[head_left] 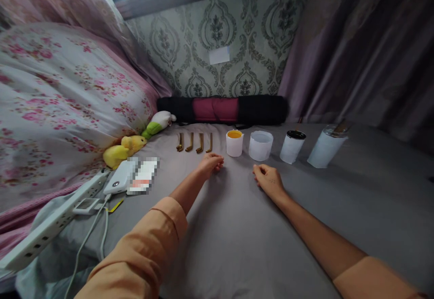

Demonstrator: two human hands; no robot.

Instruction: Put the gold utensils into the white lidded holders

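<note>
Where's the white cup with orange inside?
In the head view, the cup stands just right of centre, between the bent golden pieces on its left and the wider white container.

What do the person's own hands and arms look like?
The left hand and right hand wear no gloves; small dark marks, too small to read, show on the right one. The left sleeve is peach-orange and creased, with a cuff on the forearm; the right sleeve matches in colour.
</note>
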